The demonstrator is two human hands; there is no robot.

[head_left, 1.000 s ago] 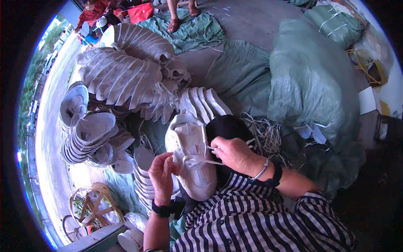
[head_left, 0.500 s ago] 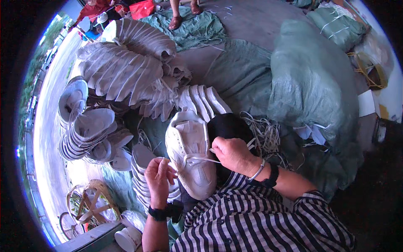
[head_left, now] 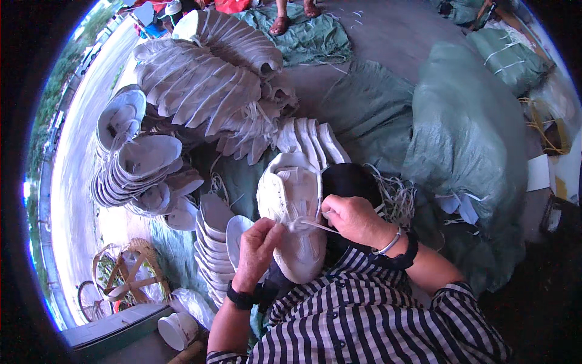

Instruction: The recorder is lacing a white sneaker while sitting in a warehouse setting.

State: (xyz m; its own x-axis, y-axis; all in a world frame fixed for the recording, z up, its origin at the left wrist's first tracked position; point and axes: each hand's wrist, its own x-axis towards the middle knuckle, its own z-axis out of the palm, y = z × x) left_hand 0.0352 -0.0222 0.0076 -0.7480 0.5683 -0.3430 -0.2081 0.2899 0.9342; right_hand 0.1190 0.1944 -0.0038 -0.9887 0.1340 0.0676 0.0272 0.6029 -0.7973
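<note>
Well, white shoe (head_left: 297, 203) between fingertips (head_left: 276, 230) — left hand (head_left: 257, 246), right hand (head_left: 359, 219).

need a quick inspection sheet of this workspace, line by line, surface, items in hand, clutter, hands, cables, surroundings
surface: green sheeting covers part of the grey floor
items in hand: white shoe, toe toward the wearer, with a white lace across it
clutter: stacked pale shoe pieces ahead and left; tangled white strips on the right; white tub lower left
hands: left hand and right hand both pinch the lace
cables: nothing seen
surroundings: another person's feet at the top; large green bundle on the right
</note>
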